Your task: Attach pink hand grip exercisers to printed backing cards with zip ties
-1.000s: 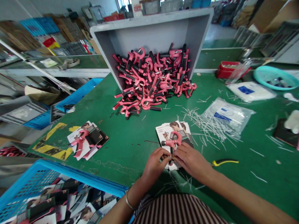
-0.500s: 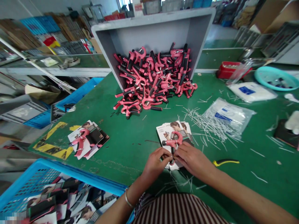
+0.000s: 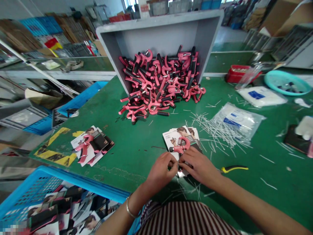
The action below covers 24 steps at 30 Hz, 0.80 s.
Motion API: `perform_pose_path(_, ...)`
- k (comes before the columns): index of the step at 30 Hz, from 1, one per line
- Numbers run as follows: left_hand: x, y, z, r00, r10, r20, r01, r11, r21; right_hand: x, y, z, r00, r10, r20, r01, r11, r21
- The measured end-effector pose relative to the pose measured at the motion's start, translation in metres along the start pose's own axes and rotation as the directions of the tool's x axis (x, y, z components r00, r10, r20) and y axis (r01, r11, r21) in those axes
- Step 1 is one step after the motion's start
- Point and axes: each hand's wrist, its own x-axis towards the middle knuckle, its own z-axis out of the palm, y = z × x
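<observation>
In the grey bin (image 3: 158, 36), pink grips (image 3: 161, 85) heaped; left hand (image 3: 161, 171), right hand (image 3: 199, 166) pinch carded grip (image 3: 182, 145).

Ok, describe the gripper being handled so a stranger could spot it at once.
On the green table, look in front of the grey bin spilling pink grippers. One pink gripper lies on printed cards near the front edge. Only this one has the left hand and right hand on its lower end.
</observation>
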Motion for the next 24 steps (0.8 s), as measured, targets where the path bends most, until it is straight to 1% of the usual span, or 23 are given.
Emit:
perform_pose_path(3,-0.005,-0.002,0.005,0.998,-0.061,-0.026,0.056,0.985,-0.166,-0.006,0.002,-0.001,0.998,0.056,-0.026,-0.055,0.998,0.019)
perform_pose_path(5,-0.012,-0.005,0.013,0.996,-0.047,-0.077,0.03,0.978,-0.204,-0.009,0.003,0.0,0.996,0.081,-0.047,-0.077,0.994,0.082)
perform_pose_path(6,-0.016,-0.007,0.018,0.993,-0.021,-0.117,-0.001,0.983,-0.181,-0.009,0.003,0.001,0.995,0.079,-0.058,-0.071,0.989,0.132)
perform_pose_path(8,-0.021,-0.012,0.03,0.976,0.041,-0.215,-0.059,0.995,-0.076,-0.007,0.002,0.005,0.995,0.062,-0.081,-0.039,0.965,0.259)
perform_pose_path(9,-0.023,-0.015,0.035,0.963,0.064,-0.263,-0.071,0.997,-0.015,-0.005,0.002,0.008,0.995,0.054,-0.089,-0.022,0.946,0.323)
perform_pose_path(11,-0.023,-0.022,0.042,0.941,0.082,-0.329,-0.057,0.995,0.085,0.001,0.002,0.015,0.994,0.051,-0.1,-0.004,0.905,0.425)
perform_pose_path(13,-0.02,-0.029,0.044,0.932,0.079,-0.353,-0.028,0.989,0.148,0.004,0.003,0.022,0.991,0.052,-0.12,0.012,0.88,0.474)
perform_pose_path(15,-0.018,-0.034,0.038,0.945,0.052,-0.324,-0.008,0.99,0.138,-0.002,0.008,0.023,0.986,0.06,-0.155,0.02,0.882,0.47)
perform_pose_path(17,-0.017,-0.036,0.027,0.962,-0.016,-0.272,0.018,1.0,0.005,-0.023,0.021,0.017,0.978,0.097,-0.185,-0.018,0.921,0.388)
perform_pose_path(19,-0.017,-0.037,0.01,0.965,-0.143,-0.22,0.09,0.968,-0.233,-0.06,0.042,0.006,0.969,0.164,-0.186,-0.125,0.97,0.207)
perform_pose_path(20,-0.016,-0.038,0.001,0.955,-0.223,-0.196,0.14,0.92,-0.366,-0.083,0.055,0.0,0.966,0.203,-0.162,-0.195,0.979,0.065)
perform_pose_path(22,-0.012,-0.038,-0.016,0.915,-0.384,-0.127,0.236,0.762,-0.604,-0.131,0.08,-0.01,0.954,0.274,-0.12,-0.293,0.934,-0.203)
perform_pose_path(23,-0.008,-0.037,-0.023,0.897,-0.437,-0.065,0.276,0.669,-0.691,-0.153,0.091,-0.013,0.951,0.297,-0.084,-0.308,0.9,-0.309)
perform_pose_path(24,-0.004,-0.035,-0.027,0.888,-0.46,0.025,0.321,0.58,-0.749,-0.17,0.1,-0.015,0.947,0.314,-0.067,-0.315,0.869,-0.383)
